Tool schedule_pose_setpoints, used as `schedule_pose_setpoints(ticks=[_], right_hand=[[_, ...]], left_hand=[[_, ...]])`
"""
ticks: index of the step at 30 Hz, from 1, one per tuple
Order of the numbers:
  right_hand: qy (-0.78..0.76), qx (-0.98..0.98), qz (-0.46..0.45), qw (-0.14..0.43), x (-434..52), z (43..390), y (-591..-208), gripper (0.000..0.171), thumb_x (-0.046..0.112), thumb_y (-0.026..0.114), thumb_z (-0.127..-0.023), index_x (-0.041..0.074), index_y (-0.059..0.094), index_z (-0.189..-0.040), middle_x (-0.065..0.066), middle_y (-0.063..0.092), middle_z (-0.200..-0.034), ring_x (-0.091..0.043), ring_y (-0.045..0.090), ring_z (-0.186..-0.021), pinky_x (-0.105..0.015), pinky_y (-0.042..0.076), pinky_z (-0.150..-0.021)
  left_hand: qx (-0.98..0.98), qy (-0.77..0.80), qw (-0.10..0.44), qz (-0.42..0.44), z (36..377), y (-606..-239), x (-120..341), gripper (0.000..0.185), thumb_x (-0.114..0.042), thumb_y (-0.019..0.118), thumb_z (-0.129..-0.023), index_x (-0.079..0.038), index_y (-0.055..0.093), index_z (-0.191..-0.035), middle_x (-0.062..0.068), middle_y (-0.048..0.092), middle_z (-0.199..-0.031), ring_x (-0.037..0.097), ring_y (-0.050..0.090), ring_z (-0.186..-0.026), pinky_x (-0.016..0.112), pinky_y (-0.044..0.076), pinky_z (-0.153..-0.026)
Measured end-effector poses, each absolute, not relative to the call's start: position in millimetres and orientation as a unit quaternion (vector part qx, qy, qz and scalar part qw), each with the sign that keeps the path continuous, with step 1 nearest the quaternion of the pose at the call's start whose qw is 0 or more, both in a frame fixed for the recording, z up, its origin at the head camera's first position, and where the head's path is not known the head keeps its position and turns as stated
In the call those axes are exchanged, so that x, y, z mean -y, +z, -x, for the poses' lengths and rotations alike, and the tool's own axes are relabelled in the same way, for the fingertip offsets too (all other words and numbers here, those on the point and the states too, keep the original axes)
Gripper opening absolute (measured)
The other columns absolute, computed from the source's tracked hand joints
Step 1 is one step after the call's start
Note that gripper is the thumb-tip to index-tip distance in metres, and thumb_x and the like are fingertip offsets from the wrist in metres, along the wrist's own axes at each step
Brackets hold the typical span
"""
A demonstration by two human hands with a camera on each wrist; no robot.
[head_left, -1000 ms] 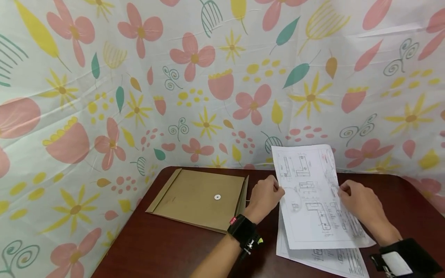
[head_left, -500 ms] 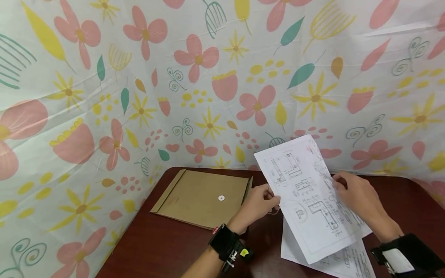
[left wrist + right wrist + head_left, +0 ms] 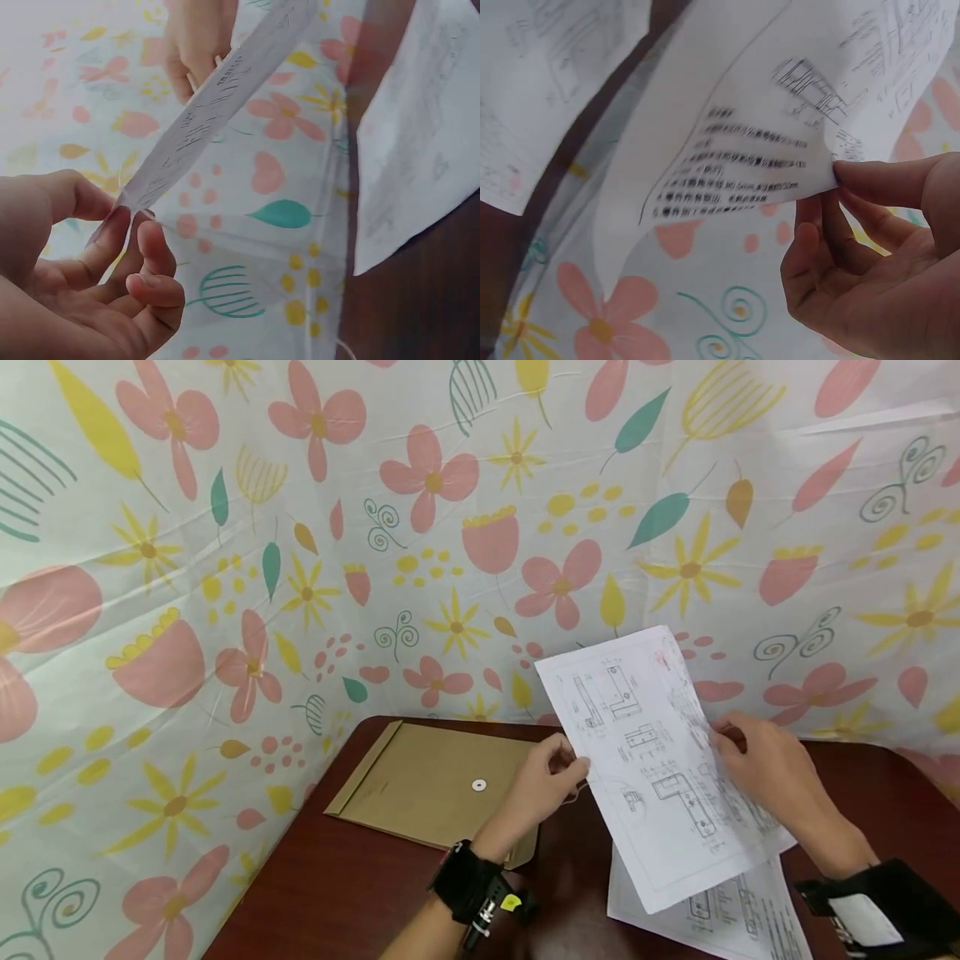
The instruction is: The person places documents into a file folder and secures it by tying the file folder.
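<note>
Head view: I hold a printed sheet (image 3: 615, 756) raised and tilted over the bench (image 3: 300, 893), my left hand (image 3: 542, 777) at its left edge, my right hand (image 3: 776, 781) at its right. On the bench lie a second sheet (image 3: 648, 900), partly hidden by it, and a brown envelope (image 3: 427, 785). Left wrist view: fingers and thumb pinch the edge. Right wrist view: fingers and thumb pinch the opposite edge.

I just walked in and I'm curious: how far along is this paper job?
Done, it seems: the printed upper sheet is outside the brown envelope and lifted above the table. In hand: the left hand and right hand pinch that sheet at opposite edges. Still to do, perhaps: the lower sheet, which lies on the table with neither hand on it.
</note>
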State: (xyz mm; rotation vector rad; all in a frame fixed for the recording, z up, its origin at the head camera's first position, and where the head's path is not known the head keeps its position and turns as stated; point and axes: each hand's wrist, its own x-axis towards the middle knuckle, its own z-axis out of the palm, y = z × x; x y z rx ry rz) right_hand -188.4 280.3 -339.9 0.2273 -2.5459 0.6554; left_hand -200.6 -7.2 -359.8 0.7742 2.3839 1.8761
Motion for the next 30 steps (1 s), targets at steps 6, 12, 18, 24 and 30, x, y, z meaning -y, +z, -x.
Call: schedule_pose_setpoints(ticks=[6,12,18,24,30], right_hand=[[0.251,0.933,-0.088,0.242,-270,184,-326,0.020,0.007,0.062,-0.094,-0.005,0.067,-0.109,-0.024,0.069,-0.091,-0.020,0.058,-0.064,-0.023,0.040,-0.054],[0.247,0.920,-0.120,0.279,-262,180,-317,0.015,0.005,0.066,-0.092,-0.001,0.069,-0.105,-0.020,0.069,-0.094,-0.028,0.062,-0.076,-0.025,0.042,-0.059],[0.217,0.906,-0.176,0.319,-257,180,-314,0.013,0.001,0.070,-0.088,0.005,0.070,-0.100,-0.011,0.069,-0.092,-0.024,0.059,-0.084,-0.021,0.040,-0.066],[0.183,0.881,-0.239,0.365,-253,186,-316,0.024,-0.005,0.077,-0.079,0.009,0.072,-0.097,-0.002,0.067,-0.086,-0.018,0.052,-0.083,-0.024,0.033,-0.072],[0.158,0.876,-0.258,0.376,-251,188,-315,0.025,-0.005,0.078,-0.076,0.011,0.073,-0.094,-0.001,0.062,-0.082,-0.018,0.048,-0.081,-0.035,0.031,-0.072]], left_hand=[[-0.748,0.607,0.012,-0.269,195,-346,25,0.015,-0.017,0.059,-0.099,-0.002,0.062,-0.099,0.024,0.063,-0.091,0.022,0.061,-0.070,0.021,0.050,-0.064],[-0.739,0.596,0.061,-0.307,189,-351,48,0.025,-0.020,0.060,-0.099,-0.007,0.062,-0.121,0.019,0.067,-0.098,0.017,0.062,-0.070,0.025,0.053,-0.066],[-0.716,0.640,0.049,-0.276,188,-355,84,0.033,-0.025,0.059,-0.100,-0.010,0.053,-0.129,0.020,0.065,-0.104,0.017,0.064,-0.074,0.023,0.047,-0.059],[-0.710,0.646,0.020,-0.279,187,-355,115,0.037,-0.025,0.045,-0.107,-0.002,0.049,-0.136,0.020,0.063,-0.109,0.020,0.067,-0.082,0.024,0.051,-0.059],[-0.728,0.624,0.059,-0.278,184,-358,130,0.045,-0.032,0.033,-0.109,-0.003,0.050,-0.138,0.022,0.060,-0.122,0.018,0.066,-0.093,0.034,0.057,-0.064]])
